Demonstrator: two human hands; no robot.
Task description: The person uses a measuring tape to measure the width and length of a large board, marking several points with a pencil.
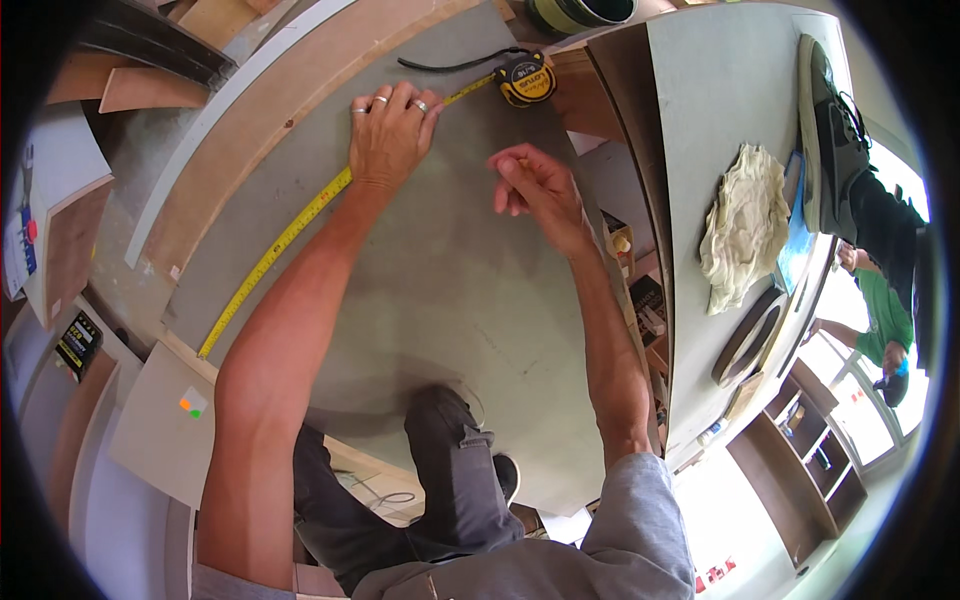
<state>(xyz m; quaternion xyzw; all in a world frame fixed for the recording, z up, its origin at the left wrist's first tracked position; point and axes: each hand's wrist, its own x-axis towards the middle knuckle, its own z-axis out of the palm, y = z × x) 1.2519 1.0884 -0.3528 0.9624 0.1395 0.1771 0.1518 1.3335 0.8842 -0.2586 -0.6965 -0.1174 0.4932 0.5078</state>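
Note:
A yellow and black tape measure [525, 78] lies at the far end of a grey board [450, 290], its black wrist strap [460, 63] beside it. The yellow blade [275, 250] stretches out in a line toward the board's near left edge. My left hand [390, 135], with rings on its fingers, is closed over the blade close to the case and hides part of it. My right hand [537, 192] hovers above the board, nearer me than the case. Its fingers are loosely curled, a little apart and slightly blurred, with nothing seen in them.
Curved wooden strips [225, 140] run along the board's far left side. On a panel at right lie a crumpled beige cloth [745, 228] and a roll of tape [750, 337]. A shoe [835, 150] and a person in green [885, 320] appear beyond. A dark bucket [580, 12] stands at the top.

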